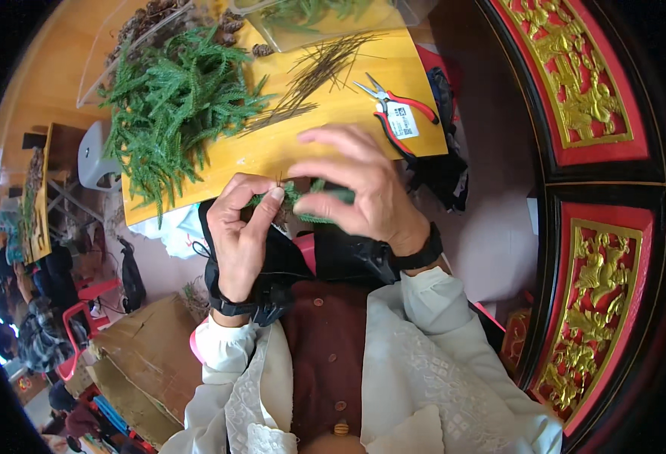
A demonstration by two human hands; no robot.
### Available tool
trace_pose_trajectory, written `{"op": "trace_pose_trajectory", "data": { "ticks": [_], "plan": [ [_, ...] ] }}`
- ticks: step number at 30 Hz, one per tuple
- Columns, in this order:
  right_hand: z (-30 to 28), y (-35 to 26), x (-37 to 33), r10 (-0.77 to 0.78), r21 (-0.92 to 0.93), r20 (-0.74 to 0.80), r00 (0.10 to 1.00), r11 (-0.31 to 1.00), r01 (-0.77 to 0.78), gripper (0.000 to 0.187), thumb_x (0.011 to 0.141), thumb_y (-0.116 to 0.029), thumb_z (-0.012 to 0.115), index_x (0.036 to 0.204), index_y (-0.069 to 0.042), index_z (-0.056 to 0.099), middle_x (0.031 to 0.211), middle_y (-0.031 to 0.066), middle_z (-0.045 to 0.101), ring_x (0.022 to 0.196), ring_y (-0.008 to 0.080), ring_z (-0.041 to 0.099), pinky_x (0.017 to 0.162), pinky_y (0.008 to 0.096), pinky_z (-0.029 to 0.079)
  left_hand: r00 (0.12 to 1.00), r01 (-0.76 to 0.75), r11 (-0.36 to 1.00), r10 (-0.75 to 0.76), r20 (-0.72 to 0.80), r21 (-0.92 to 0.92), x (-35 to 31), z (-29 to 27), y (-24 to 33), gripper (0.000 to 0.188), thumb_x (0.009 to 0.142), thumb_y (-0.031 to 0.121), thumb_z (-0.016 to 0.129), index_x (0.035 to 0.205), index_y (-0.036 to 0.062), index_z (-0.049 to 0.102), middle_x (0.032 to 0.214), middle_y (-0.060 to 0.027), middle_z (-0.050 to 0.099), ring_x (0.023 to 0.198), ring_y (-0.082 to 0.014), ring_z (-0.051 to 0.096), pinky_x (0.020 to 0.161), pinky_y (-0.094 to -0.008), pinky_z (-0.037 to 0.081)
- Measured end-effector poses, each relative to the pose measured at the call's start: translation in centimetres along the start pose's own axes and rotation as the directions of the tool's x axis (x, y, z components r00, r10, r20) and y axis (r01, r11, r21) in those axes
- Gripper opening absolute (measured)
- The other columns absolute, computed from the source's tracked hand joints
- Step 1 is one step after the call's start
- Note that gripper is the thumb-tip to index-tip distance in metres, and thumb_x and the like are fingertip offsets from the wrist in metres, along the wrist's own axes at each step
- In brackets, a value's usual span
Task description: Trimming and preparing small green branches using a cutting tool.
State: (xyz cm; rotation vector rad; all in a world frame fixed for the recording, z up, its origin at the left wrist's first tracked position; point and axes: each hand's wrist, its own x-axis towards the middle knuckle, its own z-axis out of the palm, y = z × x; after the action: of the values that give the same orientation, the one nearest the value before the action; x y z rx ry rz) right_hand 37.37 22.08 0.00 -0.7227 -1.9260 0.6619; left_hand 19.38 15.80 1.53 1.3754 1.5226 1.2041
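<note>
My left hand (242, 227) is closed, with thumb and forefinger pinching a small green artificial pine sprig (290, 198). Thin brown wire ends poke up at the fingertips. To its right, my right hand (371, 193) is curved around the sprig's other side with its fingers apart, smeared by motion. More green needles show beneath the right thumb. Both hands are just off the near edge of the yellow table (231, 160). A large heap of green pine sprigs (170, 113) lies on the table's left, and loose brown wires (314, 79) are strewn across its middle.
Pliers with red and black handles (422, 108) lie at the table's right, by a white label (403, 121). Clear plastic boxes (325, 36) and pine cones (227, 26) are at the back. A cardboard box (147, 348) stands lower left; carved red-gold panels (597, 295) rise at right.
</note>
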Motion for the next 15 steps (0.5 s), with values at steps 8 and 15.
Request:
{"op": "trace_pose_trajectory", "data": {
  "ticks": [8,15],
  "plan": [
    [0.4,0.4,0.9,0.280,-0.793,-0.181,0.943,0.525,-0.308,0.064,0.072,-0.038,0.074,0.126,-0.012,0.052,0.118,0.0128,0.055,0.116,0.0323,0.047,0.093,0.0444,0.039,0.995,-0.072,0.997,0.075,-0.069,0.040,-0.3,-8.0,-0.4,0.005,0.082,-0.001,0.065,0.084,-0.0049,0.063,0.080,-0.0042,0.059,0.066,-0.0076,0.052,0.059,-0.0215,0.041],
    [4.1,0.2,0.9,0.392,-0.782,-0.117,0.912,0.531,-0.328,0.055,0.079,-0.028,0.064,0.129,-0.010,0.048,0.115,0.0153,0.049,0.110,0.0356,0.046,0.091,0.0467,0.040,0.996,-0.066,0.998,0.064,-0.066,-0.023,-1.2,-12.6,-0.5,0.005,0.082,-0.002,0.065,0.085,-0.0046,0.063,0.081,-0.0031,0.058,0.067,-0.0082,0.052,0.061,-0.0211,0.040]
  ]
}}
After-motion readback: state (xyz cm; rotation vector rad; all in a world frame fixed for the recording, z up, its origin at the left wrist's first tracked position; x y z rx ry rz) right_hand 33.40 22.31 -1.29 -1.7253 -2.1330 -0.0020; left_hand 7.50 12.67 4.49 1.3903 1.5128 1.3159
